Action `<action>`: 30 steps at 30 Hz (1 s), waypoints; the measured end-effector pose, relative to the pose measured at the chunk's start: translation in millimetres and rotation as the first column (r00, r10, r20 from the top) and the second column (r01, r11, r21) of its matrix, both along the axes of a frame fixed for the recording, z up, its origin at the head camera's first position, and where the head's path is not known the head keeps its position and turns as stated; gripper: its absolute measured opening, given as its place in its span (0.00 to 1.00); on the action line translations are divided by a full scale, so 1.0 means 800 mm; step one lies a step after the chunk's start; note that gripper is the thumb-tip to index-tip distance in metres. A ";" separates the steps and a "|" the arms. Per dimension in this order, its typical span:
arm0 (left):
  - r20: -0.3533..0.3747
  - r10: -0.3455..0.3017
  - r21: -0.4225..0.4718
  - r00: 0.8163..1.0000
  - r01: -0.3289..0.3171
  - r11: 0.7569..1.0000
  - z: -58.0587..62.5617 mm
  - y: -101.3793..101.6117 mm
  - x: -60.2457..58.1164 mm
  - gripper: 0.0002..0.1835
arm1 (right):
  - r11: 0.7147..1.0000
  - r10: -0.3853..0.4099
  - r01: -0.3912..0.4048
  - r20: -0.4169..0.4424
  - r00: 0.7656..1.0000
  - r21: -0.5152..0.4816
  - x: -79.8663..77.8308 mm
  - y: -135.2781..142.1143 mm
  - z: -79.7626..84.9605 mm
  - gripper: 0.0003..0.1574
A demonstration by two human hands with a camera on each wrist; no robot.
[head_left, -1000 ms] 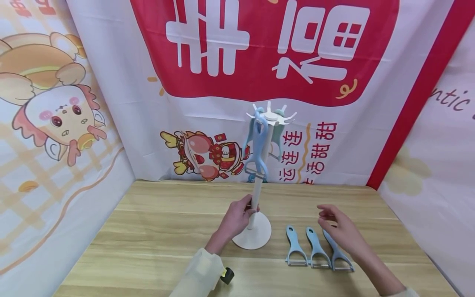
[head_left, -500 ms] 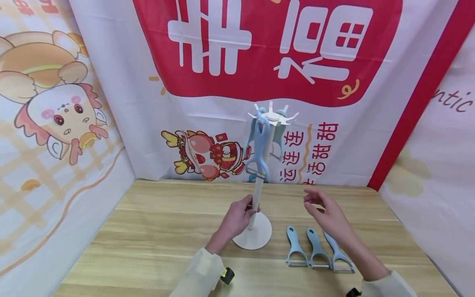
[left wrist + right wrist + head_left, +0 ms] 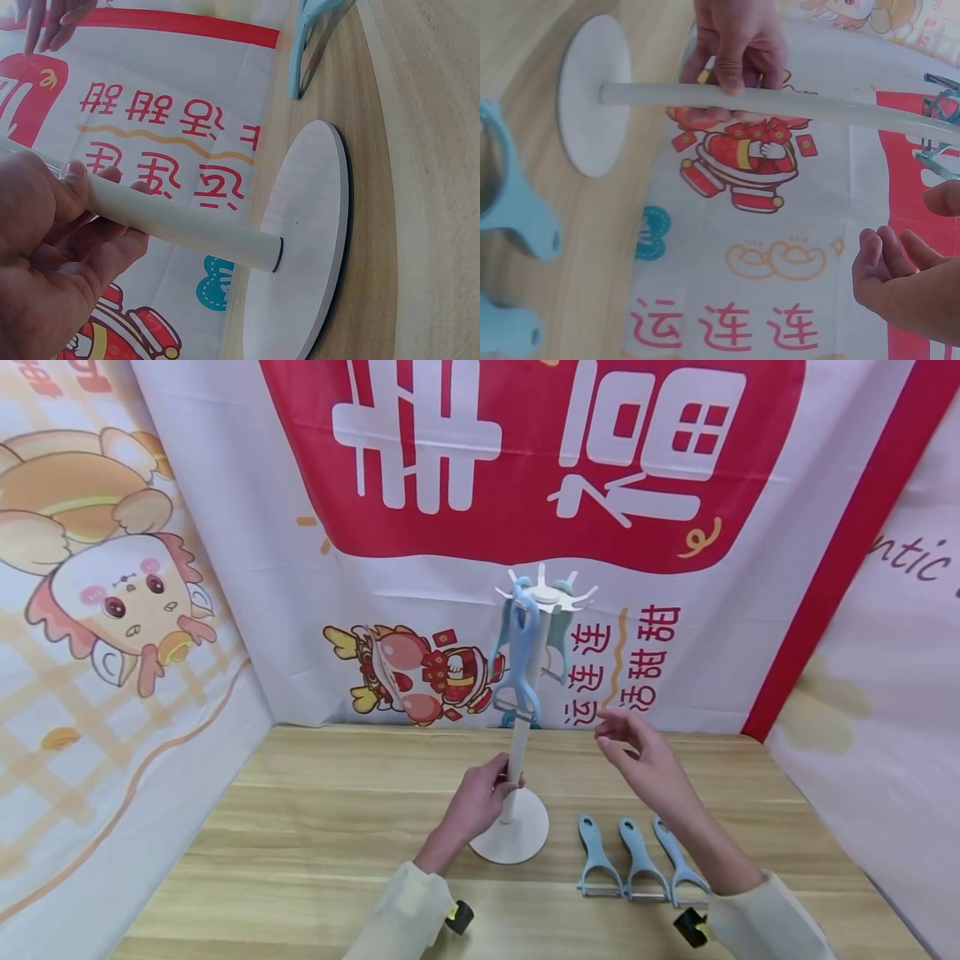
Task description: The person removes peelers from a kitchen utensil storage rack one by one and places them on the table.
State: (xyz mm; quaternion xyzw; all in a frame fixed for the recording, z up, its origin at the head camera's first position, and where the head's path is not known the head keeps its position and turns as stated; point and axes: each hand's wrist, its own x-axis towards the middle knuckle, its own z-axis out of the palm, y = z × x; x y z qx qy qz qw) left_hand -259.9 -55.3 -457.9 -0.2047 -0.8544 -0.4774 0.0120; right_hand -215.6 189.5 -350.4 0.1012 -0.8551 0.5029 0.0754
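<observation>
A white stand with a slim pole (image 3: 519, 747) rises from a round base (image 3: 528, 835) on the table. My left hand (image 3: 478, 795) grips the pole low down, thumb and fingers wrapped about it, as the left wrist view shows at the pole (image 3: 172, 217). From the hooked top (image 3: 551, 597) hang a blue Y-shaped peeler (image 3: 525, 639) in front and greener peelers behind it. My right hand (image 3: 641, 756) hovers to the right of the pole with its fingers loosely bent and holding nothing. Below it three light-blue peelers (image 3: 590, 837) lie in a row.
The wooden table (image 3: 337, 835) meets a printed cloth backdrop (image 3: 420, 577) close behind the stand. Cloth walls (image 3: 127, 752) close off the left and right sides. Dark straps with small black pieces (image 3: 460, 917) sit on the wrists.
My right hand has moved left and away from me, from over the rightmost peeler on the table toward the stand. My left hand keeps its grip on the pole.
</observation>
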 end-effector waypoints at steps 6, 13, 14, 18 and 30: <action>0.011 0.003 -0.006 1.000 -0.003 1.000 0.000 0.002 -0.001 0.09 | 1.000 0.017 -0.018 -0.023 1.000 -0.025 -0.005 -0.006 0.016 0.26; -0.003 0.001 -0.003 1.000 -0.001 1.000 0.000 0.002 -0.001 0.09 | 0.996 0.051 -0.057 -0.085 0.995 -0.071 -0.014 -0.017 0.043 0.26; -0.003 0.000 -0.002 1.000 0.000 1.000 0.000 0.001 -0.001 0.09 | 0.995 0.056 -0.063 -0.092 0.994 -0.076 -0.015 -0.019 0.047 0.27; -0.001 0.000 -0.006 1.000 0.000 1.000 -0.001 0.001 -0.001 0.09 | 0.991 0.081 -0.094 -0.133 0.988 -0.091 -0.021 -0.025 0.061 0.27; -0.013 -0.004 -0.018 1.000 0.004 1.000 0.000 -0.001 -0.002 0.08 | 0.969 0.174 -0.204 -0.206 0.963 -0.137 -0.050 -0.037 0.088 0.31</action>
